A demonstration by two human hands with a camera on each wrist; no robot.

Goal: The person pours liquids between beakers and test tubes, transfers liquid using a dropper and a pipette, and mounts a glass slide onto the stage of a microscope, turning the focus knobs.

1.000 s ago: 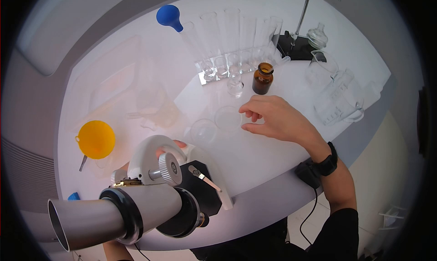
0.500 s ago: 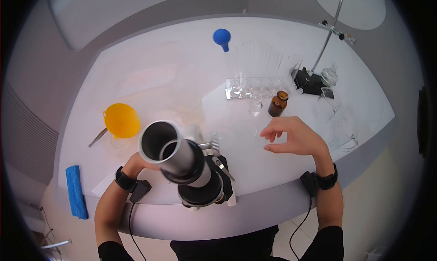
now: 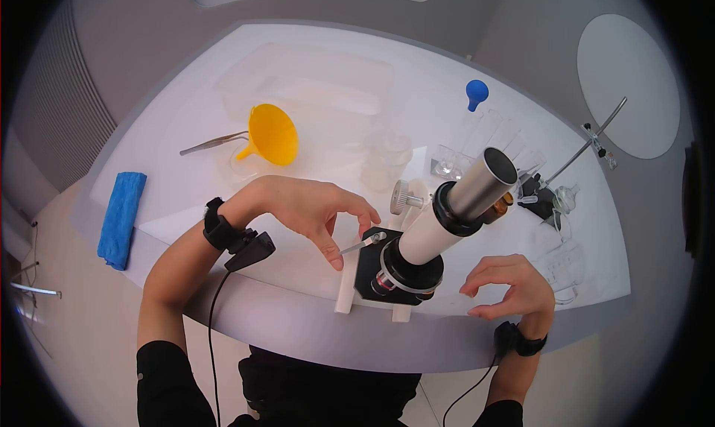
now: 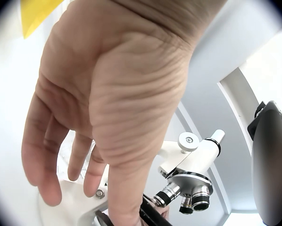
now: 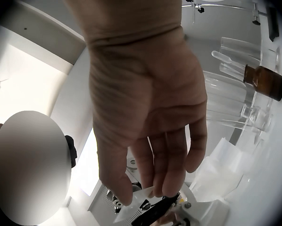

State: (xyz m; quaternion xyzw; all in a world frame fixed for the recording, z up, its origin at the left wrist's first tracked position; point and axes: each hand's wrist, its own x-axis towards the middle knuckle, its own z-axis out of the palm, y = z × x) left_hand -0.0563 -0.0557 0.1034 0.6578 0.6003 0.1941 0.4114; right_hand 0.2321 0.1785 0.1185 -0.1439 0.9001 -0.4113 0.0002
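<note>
A white microscope (image 3: 418, 250) with a silver eyepiece tube stands at the table's front edge, its black stage (image 3: 365, 282) facing the person. My left hand (image 3: 304, 207) is beside it on the left, thumb tip right at the stage's edge by the metal clip, the other fingers loosely bent near the focus knob (image 3: 403, 197). In the left wrist view the objectives (image 4: 200, 197) show past the thumb, and the palm is empty. My right hand (image 3: 518, 287) hovers to the right of the microscope, fingers and thumb loosely curved, apart from it in the head view.
Left of the microscope are a yellow funnel (image 3: 273, 135), tweezers (image 3: 212, 142) and a folded blue cloth (image 3: 121, 220). Behind it stand test tubes, a blue rubber bulb (image 3: 477, 92), a brown bottle (image 5: 268, 82) and a stand (image 3: 588, 150). A glass beaker (image 3: 562, 267) is at the right.
The head view has turned to the left. My left hand has come out from behind the microscope to the stage's left side. My right hand has moved back from near the brown bottle toward the front edge.
</note>
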